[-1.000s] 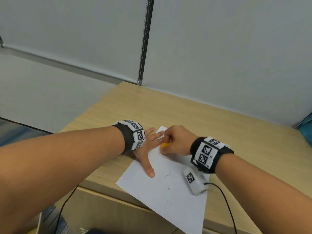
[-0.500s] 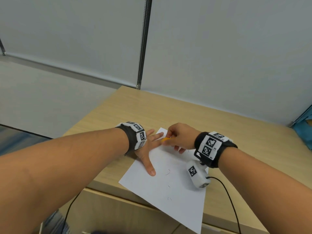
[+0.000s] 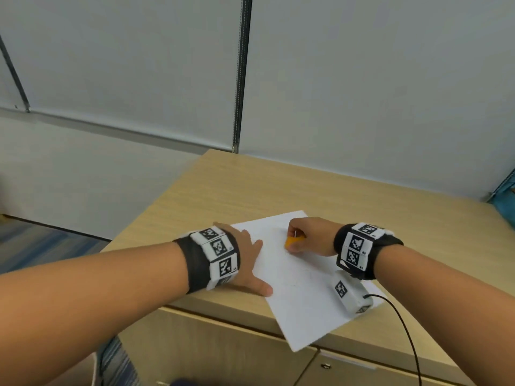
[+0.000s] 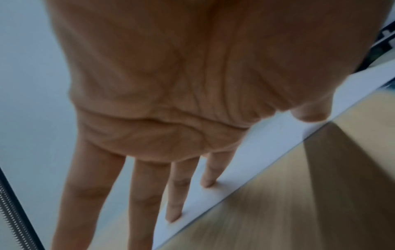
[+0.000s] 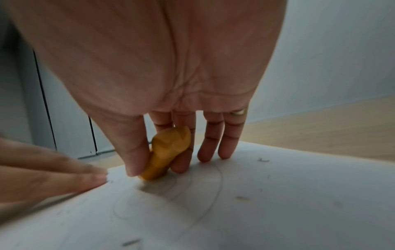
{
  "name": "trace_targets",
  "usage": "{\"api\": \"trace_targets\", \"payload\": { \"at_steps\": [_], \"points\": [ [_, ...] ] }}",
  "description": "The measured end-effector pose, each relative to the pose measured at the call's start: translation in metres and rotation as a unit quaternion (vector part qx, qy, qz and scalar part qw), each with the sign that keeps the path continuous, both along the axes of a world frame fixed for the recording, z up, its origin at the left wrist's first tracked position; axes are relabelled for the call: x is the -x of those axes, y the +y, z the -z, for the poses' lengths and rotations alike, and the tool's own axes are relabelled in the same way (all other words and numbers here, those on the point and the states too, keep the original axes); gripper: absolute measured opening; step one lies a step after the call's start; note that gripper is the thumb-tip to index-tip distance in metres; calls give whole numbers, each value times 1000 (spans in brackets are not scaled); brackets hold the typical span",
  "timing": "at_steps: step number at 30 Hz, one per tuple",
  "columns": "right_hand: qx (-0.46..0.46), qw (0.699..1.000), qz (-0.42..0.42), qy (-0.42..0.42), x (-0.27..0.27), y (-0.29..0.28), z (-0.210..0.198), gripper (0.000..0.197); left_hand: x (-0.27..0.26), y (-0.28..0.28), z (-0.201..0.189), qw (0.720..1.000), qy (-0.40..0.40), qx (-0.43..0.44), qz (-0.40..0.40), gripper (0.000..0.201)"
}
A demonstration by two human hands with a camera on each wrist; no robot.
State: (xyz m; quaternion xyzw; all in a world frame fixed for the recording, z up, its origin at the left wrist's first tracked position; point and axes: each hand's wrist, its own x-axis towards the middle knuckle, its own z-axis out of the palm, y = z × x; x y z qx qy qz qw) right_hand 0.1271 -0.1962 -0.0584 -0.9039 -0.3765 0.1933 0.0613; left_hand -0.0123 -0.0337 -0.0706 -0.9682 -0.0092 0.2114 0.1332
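A white sheet of paper lies askew on the wooden desk, one corner hanging over the front edge. My left hand lies flat on the sheet's left edge with its fingers straight and spread. My right hand pinches a small orange eraser between thumb and fingers and presses it on the paper, where faint pencil curves and eraser crumbs show. In the head view the orange eraser peeks out below the right fingers.
A white marker box with a black cable hangs from my right wrist and rests on the sheet's right corner. Grey partition walls stand behind the desk. A blue object sits at the far right edge.
My right hand with the eraser has moved right, away from the left hand. The sheet has turned on the desk, and my left hand now rests on its left edge.
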Motion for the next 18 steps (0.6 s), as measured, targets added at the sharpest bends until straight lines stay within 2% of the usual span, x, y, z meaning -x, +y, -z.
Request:
{"api": "trace_targets", "payload": {
  "at_steps": [4,7,11,13,16,18],
  "points": [
    [-32,999,-30,6,4,8,4,21,16,-2,-15,998,13,-34,47,112],
    [-65,996,-51,15,10,9,7,19,4,3,-34,998,5,-32,47,101],
    [-120,991,-51,18,14,8,6,20,-33,21,-35,993,28,99,57,96],
    [-132,990,-44,11,16,9,4,21,-48,31,-27,986,67,137,71,105],
    [-124,990,-60,-6,20,13,0,18,-64,43,-11,988,96,106,56,125],
    [-119,991,-67,-4,24,18,-2,20,-69,48,1,989,97,98,55,131]
  ]
}}
